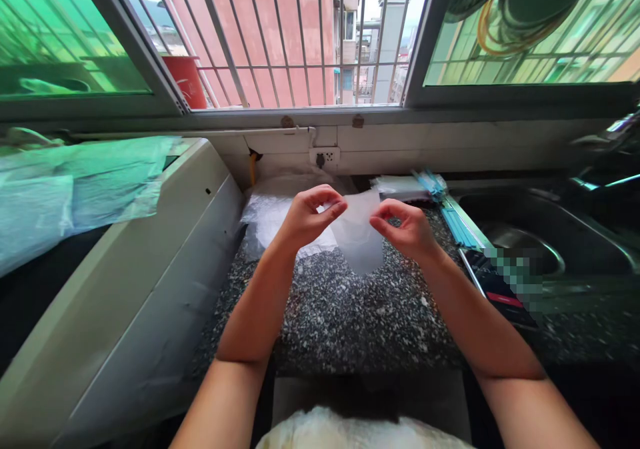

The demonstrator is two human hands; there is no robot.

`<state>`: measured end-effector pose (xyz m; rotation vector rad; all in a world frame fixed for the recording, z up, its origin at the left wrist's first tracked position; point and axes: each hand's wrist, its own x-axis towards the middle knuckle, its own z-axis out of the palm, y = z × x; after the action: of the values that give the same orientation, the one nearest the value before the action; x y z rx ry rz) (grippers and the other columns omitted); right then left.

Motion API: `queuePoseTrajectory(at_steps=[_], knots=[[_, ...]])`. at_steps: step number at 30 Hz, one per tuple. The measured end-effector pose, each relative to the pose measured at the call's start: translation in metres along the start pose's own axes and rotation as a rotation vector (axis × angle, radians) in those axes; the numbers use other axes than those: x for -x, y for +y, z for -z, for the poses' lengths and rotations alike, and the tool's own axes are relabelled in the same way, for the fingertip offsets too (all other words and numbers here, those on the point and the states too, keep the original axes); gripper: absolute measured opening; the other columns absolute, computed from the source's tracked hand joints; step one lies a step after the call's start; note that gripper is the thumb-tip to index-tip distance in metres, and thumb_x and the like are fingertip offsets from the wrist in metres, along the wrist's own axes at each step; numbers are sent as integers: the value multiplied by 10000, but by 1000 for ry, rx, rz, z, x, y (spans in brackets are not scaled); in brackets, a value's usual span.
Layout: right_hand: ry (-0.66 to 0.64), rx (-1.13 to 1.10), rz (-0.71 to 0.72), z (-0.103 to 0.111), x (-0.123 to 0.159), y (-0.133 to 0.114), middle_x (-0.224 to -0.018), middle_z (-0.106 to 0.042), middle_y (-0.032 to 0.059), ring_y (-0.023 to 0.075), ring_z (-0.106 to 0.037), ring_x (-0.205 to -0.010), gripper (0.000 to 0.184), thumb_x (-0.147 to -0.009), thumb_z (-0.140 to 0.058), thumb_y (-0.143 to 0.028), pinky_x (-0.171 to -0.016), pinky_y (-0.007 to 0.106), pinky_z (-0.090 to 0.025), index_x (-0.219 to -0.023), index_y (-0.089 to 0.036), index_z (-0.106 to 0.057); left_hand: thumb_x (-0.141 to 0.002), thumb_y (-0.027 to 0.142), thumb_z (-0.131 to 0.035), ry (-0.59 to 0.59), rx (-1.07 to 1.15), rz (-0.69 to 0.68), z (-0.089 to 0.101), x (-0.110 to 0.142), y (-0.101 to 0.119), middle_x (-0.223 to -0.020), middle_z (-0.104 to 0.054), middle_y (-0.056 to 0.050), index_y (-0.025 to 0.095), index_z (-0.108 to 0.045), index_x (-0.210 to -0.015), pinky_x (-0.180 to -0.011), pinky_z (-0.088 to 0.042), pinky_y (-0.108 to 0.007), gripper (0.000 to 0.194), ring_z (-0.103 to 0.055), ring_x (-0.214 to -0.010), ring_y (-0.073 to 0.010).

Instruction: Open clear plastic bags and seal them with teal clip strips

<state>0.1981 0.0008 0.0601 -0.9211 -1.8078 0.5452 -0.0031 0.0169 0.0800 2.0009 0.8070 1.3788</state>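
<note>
Both hands are raised over a speckled granite counter (350, 309). Between them hangs a small clear plastic bag (359, 235), its top edge stretched from hand to hand. My left hand (310, 214) pinches the bag's left corner with thumb and forefinger. At the right corner, my right hand (407, 225) has its fingers curled and pinched on the bag. The bag's bottom hangs a little above the counter.
A pile of clear plastic bags (273, 212) lies behind my left hand. A white appliance (135, 302) stands to the left with green plastic sheet (75, 182) on top. A steel sink (540, 229) is to the right, with blue strips (457, 222) beside it. A barred window (295, 35) is ahead.
</note>
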Motion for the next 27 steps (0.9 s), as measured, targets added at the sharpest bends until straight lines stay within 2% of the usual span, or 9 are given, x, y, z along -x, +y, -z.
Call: queuePoseTrajectory(at_steps=[6, 9, 13, 18, 24, 27], knots=[[68, -87, -21, 2, 1, -2, -665, -567, -17, 116, -502, -644, 204, -750, -657, -392, -638, 286, -418, -704, -207, -586, -791, 331, -636, -64, -15, -5, -7, 3, 4, -661, -564, -11, 172, -619, -661, -586, -378, -251, 207, -486, -630, -103], [110, -106, -4, 3, 1, -3, -632, -560, -21, 110, -492, -621, 210, -759, -654, -364, -620, 282, -414, -649, -204, -571, -778, 346, -647, -58, 7, 8, -12, 3, 3, -671, -577, -14, 168, -624, -673, -596, -385, -250, 208, -497, -641, -105], [184, -123, 21, 4, 1, 0, -632, -577, -26, 105, -503, -606, 177, -754, -664, -343, -611, 275, -431, -661, -209, -595, -706, 392, -712, -33, 114, 92, -18, 2, -2, -705, -604, -11, 170, -645, -778, -604, -403, -244, 243, -516, -656, -108], [286, -146, 28, 7, -1, 2, -649, -594, -29, 102, -518, -601, 149, -738, -683, -336, -601, 261, -448, -682, -217, -613, -714, 468, -695, -49, 187, 105, -23, 1, -8, -664, -587, -14, 168, -640, -667, -595, -404, -251, 308, -495, -615, -101], [307, -124, -9, 8, -1, 0, -652, -594, -26, 102, -524, -601, 185, -737, -679, -380, -602, 263, -459, -688, -217, -610, -727, 470, -687, 10, 123, 47, -27, 0, -12, -565, -484, 11, 176, -650, -597, -555, -355, -252, 324, -426, -565, -95], [320, -125, -14, 9, 0, 0, -645, -597, -26, 105, -520, -596, 184, -736, -677, -386, -595, 271, -456, -688, -221, -611, -724, 512, -669, 7, 146, 81, -29, 1, -15, -590, -524, 0, 177, -645, -614, -575, -385, -252, 354, -461, -590, -103]])
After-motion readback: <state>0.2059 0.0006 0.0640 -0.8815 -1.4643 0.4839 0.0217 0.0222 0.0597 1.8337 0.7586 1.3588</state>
